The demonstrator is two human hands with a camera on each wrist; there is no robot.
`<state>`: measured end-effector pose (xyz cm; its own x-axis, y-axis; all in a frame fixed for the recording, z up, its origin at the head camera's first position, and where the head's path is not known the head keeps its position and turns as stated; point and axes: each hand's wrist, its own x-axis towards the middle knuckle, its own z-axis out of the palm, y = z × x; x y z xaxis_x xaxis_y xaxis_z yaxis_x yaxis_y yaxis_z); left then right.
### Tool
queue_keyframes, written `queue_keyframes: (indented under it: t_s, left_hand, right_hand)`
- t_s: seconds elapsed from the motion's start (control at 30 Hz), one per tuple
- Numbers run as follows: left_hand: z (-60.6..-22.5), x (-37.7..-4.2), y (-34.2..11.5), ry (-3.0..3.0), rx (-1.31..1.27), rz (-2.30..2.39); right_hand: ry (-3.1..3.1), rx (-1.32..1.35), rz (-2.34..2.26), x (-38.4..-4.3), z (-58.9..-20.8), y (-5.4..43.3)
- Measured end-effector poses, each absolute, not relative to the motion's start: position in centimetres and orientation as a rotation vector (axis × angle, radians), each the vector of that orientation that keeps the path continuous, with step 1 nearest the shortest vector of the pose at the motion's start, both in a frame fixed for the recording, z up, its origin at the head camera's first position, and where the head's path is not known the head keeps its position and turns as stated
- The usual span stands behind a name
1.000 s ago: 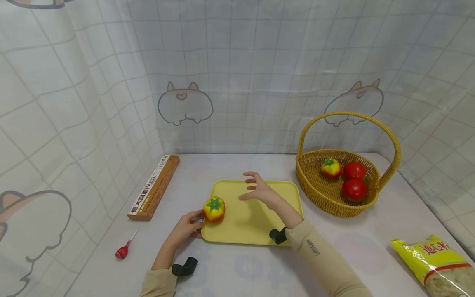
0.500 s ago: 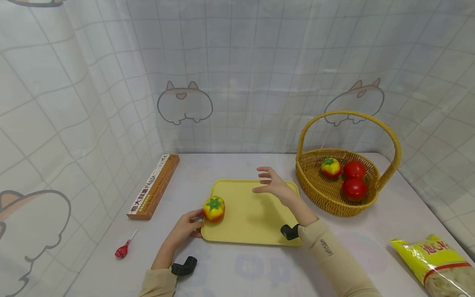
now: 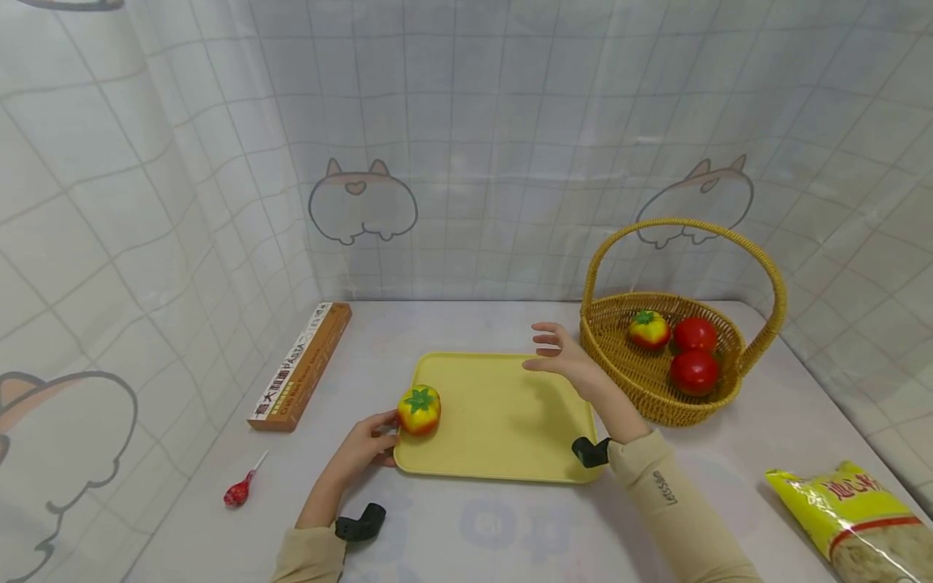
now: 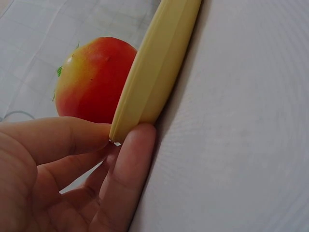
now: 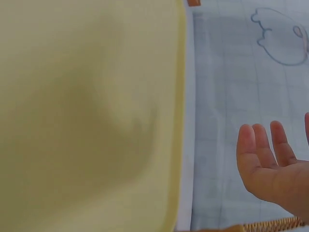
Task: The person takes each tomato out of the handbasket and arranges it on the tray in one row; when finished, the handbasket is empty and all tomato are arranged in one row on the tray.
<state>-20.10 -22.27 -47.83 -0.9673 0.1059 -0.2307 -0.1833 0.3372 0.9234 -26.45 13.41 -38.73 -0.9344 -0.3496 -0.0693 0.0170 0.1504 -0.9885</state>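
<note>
On the left end of the yellow tray (image 3: 496, 421) sits a yellow-and-red fruit (image 3: 419, 410) with a green leafy top. My left hand (image 3: 362, 448) pinches the tray's left rim beside that fruit; the left wrist view shows fingertips on both sides of the rim (image 4: 154, 72). Above the tray's far right part hovers my right hand (image 3: 572, 360), fingers spread and slightly bent, holding nothing. In the right wrist view the right hand (image 5: 275, 174) is partly cut off, and a shadow falls on the tray (image 5: 178, 96).
At the back right stands a tall-handled wicker basket (image 3: 634, 397) with a similar yellow-and-red fruit (image 3: 649, 330) and two red tomatoes (image 3: 695, 372). A pasta box (image 3: 302, 368) and a lollipop (image 3: 238, 492) lie left. A yellow food bag (image 3: 853, 518) lies front right.
My right hand has moved rightward over the tray, away from the fruit and closer to the basket. The left hand, tray and fruit have stayed in place.
</note>
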Motion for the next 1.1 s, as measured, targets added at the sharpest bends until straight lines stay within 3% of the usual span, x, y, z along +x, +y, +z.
queue_keyframes:
  t_s: [1.1]
  left_hand:
    - [-47.9,-20.0,-22.3,2.352,-0.074,1.680]
  right_hand:
    - [2.288,-0.106,-2.004,-25.1,-37.6,23.2]
